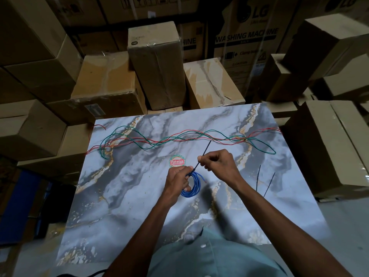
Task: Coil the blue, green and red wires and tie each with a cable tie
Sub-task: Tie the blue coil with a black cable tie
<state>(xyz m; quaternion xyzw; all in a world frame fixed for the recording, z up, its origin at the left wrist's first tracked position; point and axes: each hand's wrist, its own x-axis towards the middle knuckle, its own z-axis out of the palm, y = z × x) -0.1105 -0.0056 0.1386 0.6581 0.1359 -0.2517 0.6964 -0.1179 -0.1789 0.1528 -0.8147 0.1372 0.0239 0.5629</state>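
Observation:
A coiled blue wire (194, 185) hangs just above the marble-patterned board (123, 196), and my left hand (177, 179) grips its left side. My right hand (217, 162) pinches a black cable tie (204, 152) whose lower end meets the top of the coil; its free end points up and away. The green wire (157, 145) and the red wire (185, 139) lie uncoiled and intertwined across the far part of the board. Two spare black cable ties (267, 183) lie on the board to the right.
A round red and green sticker (177, 161) sits on the board just beyond my left hand. Stacked cardboard boxes (157, 64) surround the board at the back and on both sides. A blue object (18, 204) stands low at the left.

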